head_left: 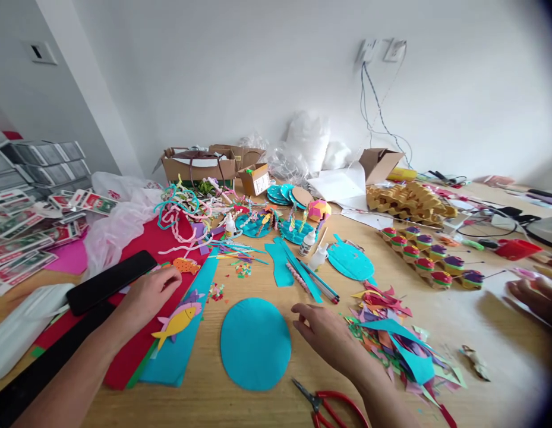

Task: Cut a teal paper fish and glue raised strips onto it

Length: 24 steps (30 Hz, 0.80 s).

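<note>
My left hand (153, 291) is over the red and blue sheets, its fingers loosely bent and slightly apart. Just past its fingertips lies an orange spotted paper fish (186, 266); I cannot tell whether they touch. A yellow paper fish (180, 324) lies nearer, over a pink and a purple one. Between my hands a blue round disc (256, 345) rests flat on the table. My right hand (322, 333) hovers or rests at the disc's right side, fingers loosely bent and apart, holding nothing visible. Below it are red-handled scissors (318, 404).
Paper scraps (404, 345) are heaped right of my right arm. Glue bottles (308, 242), pens (322, 285) and a blue fish-like piece (350, 260) lie ahead. A black phone (112, 282) is at left. Painted egg-carton pieces (431, 255) and another person's hand (536, 297) are at right.
</note>
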### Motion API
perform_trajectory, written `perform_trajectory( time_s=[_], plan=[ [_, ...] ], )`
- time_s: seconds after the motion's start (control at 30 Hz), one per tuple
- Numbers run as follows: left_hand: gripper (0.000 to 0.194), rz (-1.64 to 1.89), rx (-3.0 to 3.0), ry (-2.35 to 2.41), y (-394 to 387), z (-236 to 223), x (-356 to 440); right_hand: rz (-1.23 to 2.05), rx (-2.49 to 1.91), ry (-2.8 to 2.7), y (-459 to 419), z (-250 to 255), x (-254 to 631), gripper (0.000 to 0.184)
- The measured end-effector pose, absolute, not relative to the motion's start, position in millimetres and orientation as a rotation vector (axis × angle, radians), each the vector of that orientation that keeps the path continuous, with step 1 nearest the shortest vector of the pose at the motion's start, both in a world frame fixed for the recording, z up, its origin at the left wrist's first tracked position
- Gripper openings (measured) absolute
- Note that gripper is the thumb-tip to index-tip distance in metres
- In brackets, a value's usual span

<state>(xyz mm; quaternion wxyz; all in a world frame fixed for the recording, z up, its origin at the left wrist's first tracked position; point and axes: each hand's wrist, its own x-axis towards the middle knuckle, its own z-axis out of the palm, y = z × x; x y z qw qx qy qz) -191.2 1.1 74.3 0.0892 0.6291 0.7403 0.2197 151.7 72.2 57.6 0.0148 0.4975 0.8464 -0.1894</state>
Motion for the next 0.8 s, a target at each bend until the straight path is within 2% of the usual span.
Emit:
perform_trajectory(
  time_s=[0.27, 0.43, 0.6, 0.8],
  plan=[
    [0.027, 0.689, 1.911, 2.182, 22, 70, -178, -0.602, 1.533, 2.616, 80, 52, 144, 0.03],
    [0.024, 0.759, 1.801, 2.238, 31, 68, -205, -0.639, 1.533, 2.611, 83, 41, 147, 0.026],
    [0.034, 0.82, 1.641, 2.342, 30, 76, -244, -0.681, 1.497, 2.645, 87, 32, 147, 0.023],
    [0.033, 0.808, 1.571, 2.349, 25, 80, -261, -0.745, 1.519, 2.647, 88, 30, 148, 0.024]
  ],
)
